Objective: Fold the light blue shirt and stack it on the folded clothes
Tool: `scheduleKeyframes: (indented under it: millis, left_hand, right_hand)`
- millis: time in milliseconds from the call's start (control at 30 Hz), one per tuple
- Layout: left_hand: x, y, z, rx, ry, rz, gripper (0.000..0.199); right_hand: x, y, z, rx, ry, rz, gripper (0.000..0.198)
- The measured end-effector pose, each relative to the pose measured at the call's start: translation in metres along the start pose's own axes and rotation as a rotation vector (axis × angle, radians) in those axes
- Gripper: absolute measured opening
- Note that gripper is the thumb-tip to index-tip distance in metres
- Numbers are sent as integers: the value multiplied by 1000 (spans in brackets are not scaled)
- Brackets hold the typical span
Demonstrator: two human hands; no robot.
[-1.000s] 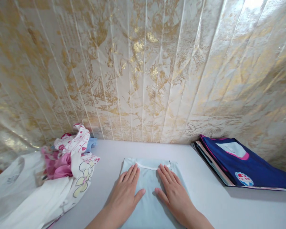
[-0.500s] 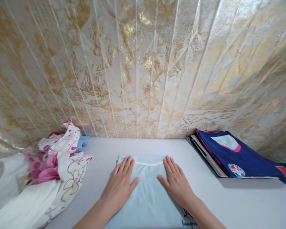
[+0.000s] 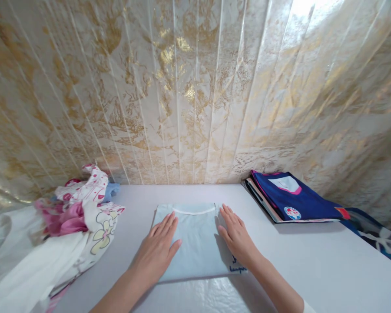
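Observation:
A light blue shirt (image 3: 197, 243) lies folded into a flat rectangle on the white table, its white-trimmed neckline at the far edge. Dark lettering shows at its near right corner. My left hand (image 3: 158, 243) rests flat on the shirt's left side, fingers stretched forward and thumb out to the right. Over the right edge is my right hand (image 3: 236, 234), fingers extended and thumb apart, with a shadow beneath it on the cloth; whether it touches the shirt I cannot tell. Neither hand grips anything.
A loose heap of clothes (image 3: 81, 217), white, pink and flower-printed, lies at the left. Folded clothes are stacked (image 3: 289, 198) at the back right, a navy one on top. Dark blue fabric (image 3: 378, 234) sits by the table's right edge. A gold-patterned curtain (image 3: 182, 108) hangs behind the white table (image 3: 299, 269).
The shirt's near edge now shows, with bare table in front of it. My right hand has shifted from the shirt's top toward its right edge. The view has turned slightly right.

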State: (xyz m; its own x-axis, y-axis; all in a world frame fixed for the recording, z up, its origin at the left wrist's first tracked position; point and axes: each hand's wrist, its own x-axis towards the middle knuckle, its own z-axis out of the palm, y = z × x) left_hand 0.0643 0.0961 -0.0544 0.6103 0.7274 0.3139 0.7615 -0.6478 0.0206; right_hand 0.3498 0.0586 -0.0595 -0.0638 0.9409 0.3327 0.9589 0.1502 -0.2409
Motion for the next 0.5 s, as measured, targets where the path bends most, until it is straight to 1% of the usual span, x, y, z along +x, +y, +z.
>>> scheduleKeyframes:
  millis: [100, 133, 200, 267, 333, 433, 500]
  left_hand:
    - [-9, 0, 8, 30, 27, -5, 60]
    - [-10, 0, 11, 36, 40, -9, 60]
    - [-11, 1, 14, 40, 71, -17, 60]
    - [-11, 2, 15, 35, 86, -19, 59]
    - [-10, 3, 13, 26, 80, -24, 58]
    - [-11, 4, 9, 16, 53, -29, 56]
    - [-13, 4, 6, 13, 46, -31, 56]
  right_hand:
    - [-15, -14, -2, 1, 47, -84, 54]
    - [-18, -20, -2, 2, 36, -107, 55]
    - [-21, -32, -5, -8, -36, -128, 58]
    - [-22, -41, -9, -29, -136, -110, 60]
    - [-20, -47, -12, -46, -207, -73, 61]
    - [-18, -43, -13, -35, -230, -25, 64]
    - [-15, -30, -15, 6, -199, 16, 62]
